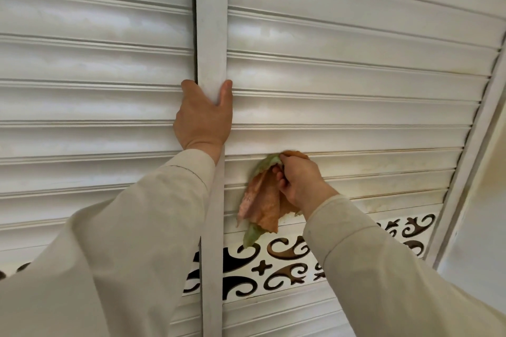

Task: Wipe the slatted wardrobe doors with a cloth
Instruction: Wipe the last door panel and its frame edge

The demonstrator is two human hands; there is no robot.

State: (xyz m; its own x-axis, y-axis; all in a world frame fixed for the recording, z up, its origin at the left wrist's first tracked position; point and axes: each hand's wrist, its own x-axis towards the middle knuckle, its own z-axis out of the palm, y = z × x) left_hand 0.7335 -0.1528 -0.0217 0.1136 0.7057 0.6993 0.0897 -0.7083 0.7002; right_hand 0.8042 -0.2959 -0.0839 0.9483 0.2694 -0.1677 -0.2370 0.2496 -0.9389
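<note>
Wiping step, partway along, from the look of it: right door [356, 68] being rubbed low down, near the cut-out swirl panel [284, 257]

Next move, as a guess: sliding along the same slat toward the far right edge, pressing into the groove, where a thin brown line of dirt shows

Two big white slatted doors filling the view, left door [90, 63] beside the right one, with a flat upright strip [211, 35] between them

Slats white and shiny, a bit yellow and smudgy on the right side

Left hand [202, 120] wrapped round the upright strip, thumb on one side, fingers curled behind the other, holding it steady

Right hand [299, 180] bunched tight on the cloth [264, 205], fingers curled in, top of the cloth pushed against a slat

Cloth orange and green, crumpled, loose end hanging down over the slats below
</note>
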